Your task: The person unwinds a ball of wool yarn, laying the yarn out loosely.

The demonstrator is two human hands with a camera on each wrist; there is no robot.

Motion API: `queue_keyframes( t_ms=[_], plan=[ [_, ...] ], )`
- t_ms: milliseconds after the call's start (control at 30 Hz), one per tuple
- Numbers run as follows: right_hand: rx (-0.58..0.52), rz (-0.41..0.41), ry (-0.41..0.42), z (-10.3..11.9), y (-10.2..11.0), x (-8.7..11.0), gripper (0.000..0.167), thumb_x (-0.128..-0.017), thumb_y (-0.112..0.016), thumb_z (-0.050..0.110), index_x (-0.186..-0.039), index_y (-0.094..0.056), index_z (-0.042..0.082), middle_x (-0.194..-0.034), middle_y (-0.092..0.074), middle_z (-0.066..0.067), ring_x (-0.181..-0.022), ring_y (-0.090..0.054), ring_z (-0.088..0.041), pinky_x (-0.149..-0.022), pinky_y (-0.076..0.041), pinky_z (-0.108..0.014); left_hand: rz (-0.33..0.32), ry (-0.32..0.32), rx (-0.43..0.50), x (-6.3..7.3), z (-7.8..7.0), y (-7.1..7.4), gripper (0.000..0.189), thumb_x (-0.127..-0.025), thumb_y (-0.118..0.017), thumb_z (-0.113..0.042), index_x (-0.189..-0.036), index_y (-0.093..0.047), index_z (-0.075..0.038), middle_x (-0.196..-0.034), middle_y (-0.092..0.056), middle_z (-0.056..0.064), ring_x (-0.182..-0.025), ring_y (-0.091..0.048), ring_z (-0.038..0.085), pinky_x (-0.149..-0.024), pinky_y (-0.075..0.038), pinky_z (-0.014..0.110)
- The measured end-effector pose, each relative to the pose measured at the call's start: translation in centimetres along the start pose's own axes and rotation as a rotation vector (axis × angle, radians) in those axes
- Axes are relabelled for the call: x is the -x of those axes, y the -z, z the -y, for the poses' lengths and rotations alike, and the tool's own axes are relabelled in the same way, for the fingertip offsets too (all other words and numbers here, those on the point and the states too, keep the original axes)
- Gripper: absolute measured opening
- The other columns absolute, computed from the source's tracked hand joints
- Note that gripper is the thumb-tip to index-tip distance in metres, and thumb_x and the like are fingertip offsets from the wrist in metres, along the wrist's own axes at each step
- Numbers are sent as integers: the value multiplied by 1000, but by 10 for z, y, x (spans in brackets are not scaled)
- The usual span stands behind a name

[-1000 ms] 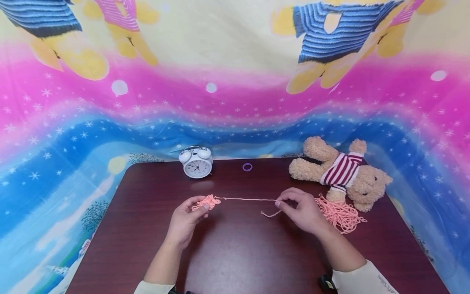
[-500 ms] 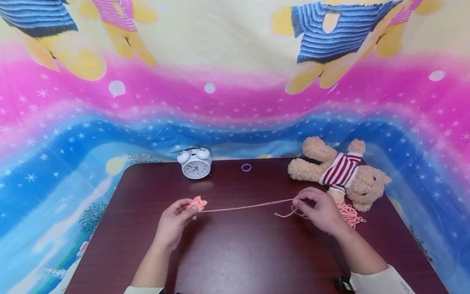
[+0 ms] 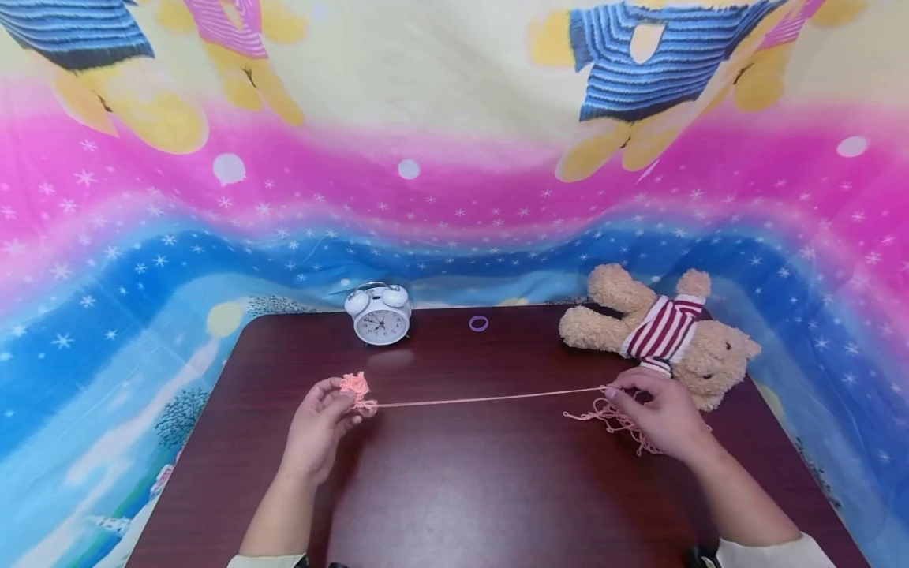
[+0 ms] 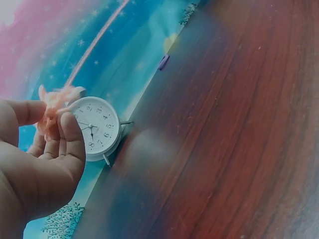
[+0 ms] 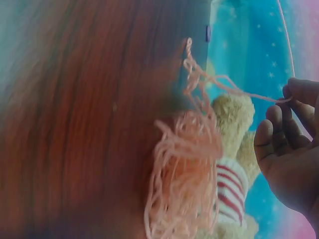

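My left hand [image 3: 316,430] pinches a small crumpled bundle of peach-pink yarn [image 3: 354,385] between thumb and fingers. From that bundle a yarn strand [image 3: 490,398] runs nearly straight across to my right hand [image 3: 663,416], whose thumb and forefinger pinch it. Loose yarn loops [image 3: 612,418] hang or lie around the right fingers; part of them is hidden behind that hand. The right wrist view shows a larger tangled heap of the same yarn [image 5: 184,169] near the right hand [image 5: 294,164]. In the left wrist view, loops of the bundle [image 4: 52,117] stick out beyond the fingertips.
A white twin-bell alarm clock [image 3: 381,319] stands at the back of the dark wooden table [image 3: 454,489]. Right of it lies a purple ring [image 3: 479,323]. A teddy bear [image 3: 660,331] in a striped shirt lies at the back right. A printed cloth [image 3: 454,213] hangs behind.
My hands have moved apart, left hand leftward and right hand rightward, so the strand between them is longer. The bundle at the left has shifted in the fingers. More loops now show by the right hand.
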State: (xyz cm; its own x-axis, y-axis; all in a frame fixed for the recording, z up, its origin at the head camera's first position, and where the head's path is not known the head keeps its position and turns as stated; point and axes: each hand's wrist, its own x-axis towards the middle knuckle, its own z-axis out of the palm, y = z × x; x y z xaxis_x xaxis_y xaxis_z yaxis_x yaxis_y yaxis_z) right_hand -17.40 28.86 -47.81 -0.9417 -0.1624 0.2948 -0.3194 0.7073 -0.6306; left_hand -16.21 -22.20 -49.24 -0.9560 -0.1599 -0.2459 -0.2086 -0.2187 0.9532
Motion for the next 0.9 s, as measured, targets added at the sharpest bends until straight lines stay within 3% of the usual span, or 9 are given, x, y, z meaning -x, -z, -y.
queue_keyframes(
  t_ms=[233,367,667,800,900],
  plan=[
    [60,-35,-6,-15,19,12,6,-96,-76,20,-99,-78,25,-109,-73,2,-99,-58,3,-78,-51,-21,-8,14,-24,1,-4,6,48,-106,-56,-7,-150,-39,0,-105,-64,-4,-94,-62,12,-83,-58,26],
    [106,-51,-33,-22,33,17,6,-95,-77,21,-100,-79,24,-109,-74,0,-98,-58,3,-80,-50,-20,-21,18,-43,2,-6,11,49,-107,-55,-12,-153,-41,-2,-109,-65,-5,-97,-64,13,-84,-58,25],
    [143,-91,-92,-45,59,28,10,-95,-78,23,-103,-79,18,-115,-74,-11,-100,-45,22,-79,-44,-13,-25,5,-24,3,-10,24,50,-109,-53,-14,-155,-38,0,-109,-64,-7,-96,-60,10,-82,-56,23],
    [151,-97,-127,-56,70,33,13,-96,-77,24,-105,-79,15,-114,-73,-12,-100,-43,20,-82,-42,-22,-41,4,-24,2,-11,31,50,-109,-53,-16,-155,-39,-3,-111,-64,-7,-96,-60,10,-83,-56,23],
    [148,-107,-167,-65,77,37,14,-96,-76,26,-104,-78,15,-113,-72,-2,-102,-40,19,-86,-39,-25,-60,8,-23,2,-12,37,50,-109,-54,-18,-156,-40,-7,-113,-64,-7,-97,-60,10,-84,-56,23]
  ],
)
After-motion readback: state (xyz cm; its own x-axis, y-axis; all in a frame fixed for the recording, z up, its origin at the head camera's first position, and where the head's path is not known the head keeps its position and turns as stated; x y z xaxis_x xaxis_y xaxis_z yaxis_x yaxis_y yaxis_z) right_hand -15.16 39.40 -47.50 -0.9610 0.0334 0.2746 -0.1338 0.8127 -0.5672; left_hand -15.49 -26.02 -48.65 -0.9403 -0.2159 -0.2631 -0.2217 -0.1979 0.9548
